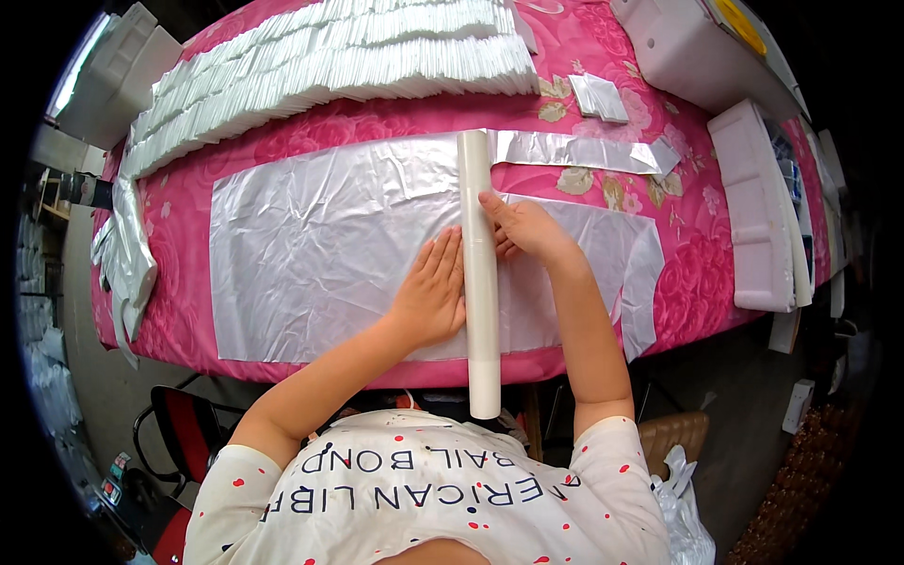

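A long pale roll point(481, 311), apparently of plastic film, lies lengthwise across a silvery plastic sheet point(311, 245). Its near end juts over the table's front edge. My left hand point(433, 292) rests flat on the sheet, fingers stretched out, fingertips against the roll's left side. From the right, my right hand point(524, 229) grips the roll: the thumb lies on top while the fingers curl in at its right side, partly hidden. Creases run over the sheet to the left. Beyond the right hand, a narrow silvery strip point(574, 151) lies at the sheet's far edge.
Long rows of stacked white packets point(339, 71) fill the back left of the pink flowered tablecloth point(697, 282). A small packet pile point(598, 98) sits back right. White foam boxes point(753, 207) line the right side. Silvery film point(132, 264) hangs over the left edge.
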Motion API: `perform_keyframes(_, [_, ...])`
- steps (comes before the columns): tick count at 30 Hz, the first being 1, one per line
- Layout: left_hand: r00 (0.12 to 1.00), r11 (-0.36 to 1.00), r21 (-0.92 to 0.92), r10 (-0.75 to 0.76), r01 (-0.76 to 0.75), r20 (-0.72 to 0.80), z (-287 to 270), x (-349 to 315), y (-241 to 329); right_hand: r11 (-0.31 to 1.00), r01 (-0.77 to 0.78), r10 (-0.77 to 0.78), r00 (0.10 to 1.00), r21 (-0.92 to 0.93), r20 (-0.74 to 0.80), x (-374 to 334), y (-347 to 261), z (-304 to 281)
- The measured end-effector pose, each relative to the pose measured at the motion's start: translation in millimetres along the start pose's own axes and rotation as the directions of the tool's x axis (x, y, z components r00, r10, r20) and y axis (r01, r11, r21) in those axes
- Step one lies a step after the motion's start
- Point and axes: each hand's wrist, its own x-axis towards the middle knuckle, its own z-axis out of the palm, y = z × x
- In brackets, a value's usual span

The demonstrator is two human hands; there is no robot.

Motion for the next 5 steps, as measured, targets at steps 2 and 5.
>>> perform_keyframes(2, [1.0, 1.0, -0.022, 0.0, 0.0, 0.001, -0.9, 1.0, 0.2, 0.953, -0.023, 0.029, 0.999, 0.303, -0.014, 31.1, -6.0, -10.2])
perform_keyframes(5, [1.0, 1.0, 0.005, -0.005, 0.005, 0.008, 1.9, -2.4, -2.7, 0.637, 0.068, 0.005, 0.996, 0.768, -0.092, 65.3, -12.0, -15.9])
